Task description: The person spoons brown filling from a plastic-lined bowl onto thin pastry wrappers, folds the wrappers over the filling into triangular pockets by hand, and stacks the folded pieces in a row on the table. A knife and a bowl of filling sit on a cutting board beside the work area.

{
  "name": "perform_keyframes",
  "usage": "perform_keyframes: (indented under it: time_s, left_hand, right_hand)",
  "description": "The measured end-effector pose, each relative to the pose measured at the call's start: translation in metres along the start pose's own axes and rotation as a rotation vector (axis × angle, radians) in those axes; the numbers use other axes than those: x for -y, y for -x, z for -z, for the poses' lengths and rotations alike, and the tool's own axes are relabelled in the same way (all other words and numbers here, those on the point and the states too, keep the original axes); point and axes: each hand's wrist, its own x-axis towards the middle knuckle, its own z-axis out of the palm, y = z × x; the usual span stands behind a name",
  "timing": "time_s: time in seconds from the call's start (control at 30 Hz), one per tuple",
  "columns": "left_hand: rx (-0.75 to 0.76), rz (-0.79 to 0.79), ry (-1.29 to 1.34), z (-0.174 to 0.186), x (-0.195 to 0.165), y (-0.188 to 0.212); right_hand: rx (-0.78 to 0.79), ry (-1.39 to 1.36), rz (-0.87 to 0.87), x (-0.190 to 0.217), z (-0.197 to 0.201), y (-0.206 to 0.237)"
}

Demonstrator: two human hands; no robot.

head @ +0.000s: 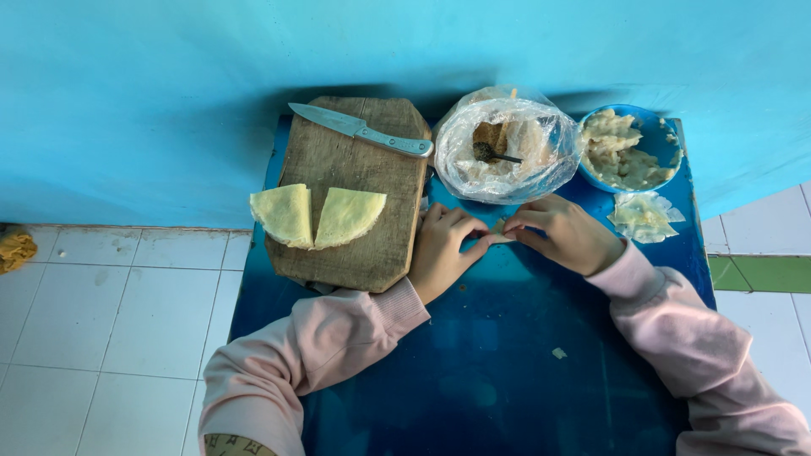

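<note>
Fingers (475,232) of both your hands pinch shut on one small pale wrapper (500,234) above the blue counter (507,355). Thin, soft, probably tear-prone: hold it by its edges.

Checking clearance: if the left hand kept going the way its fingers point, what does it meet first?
The left hand points up-right; first the small pale piece it already pinches, then the right hand.

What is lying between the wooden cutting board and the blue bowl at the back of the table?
In the head view, a clear plastic bag of filling with a spoon in it sits between the wooden cutting board and the blue bowl.
</note>
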Motion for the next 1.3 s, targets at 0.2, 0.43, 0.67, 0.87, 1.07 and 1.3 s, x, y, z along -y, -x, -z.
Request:
perform_keyframes:
  time_s: [0.2,0.43,0.67,0.87,1.07,1.3]
  left_hand:
    - [-0.046,-0.182,-0.232,0.008,-0.01,0.006]
    - [-0.025,-0.275,-0.312,0.009,-0.013,0.011]
    - [-0.018,-0.299,-0.255,0.008,-0.012,0.009]
    - [-0.025,-0.24,-0.121,0.006,-0.011,0.004]
    - [-0.023,-0.198,-0.119,0.005,-0.009,-0.001]
    - [-0.038,-0.179,-0.181,0.001,-0.005,0.0]
  right_hand:
    - [-0.132,0.174,-0.339,0.032,-0.02,0.016]
    - [-0.285,0.303,-0.286,0.045,-0.036,0.028]
    - [-0.297,0.147,-0.168,0.03,-0.033,0.026]
    - [-0.205,-0.019,-0.213,0.011,-0.025,0.023]
    - [-0.039,-0.094,-0.339,-0.003,-0.014,0.015]
    - [0.151,-0.122,-0.628,-0.013,-0.009,0.003]
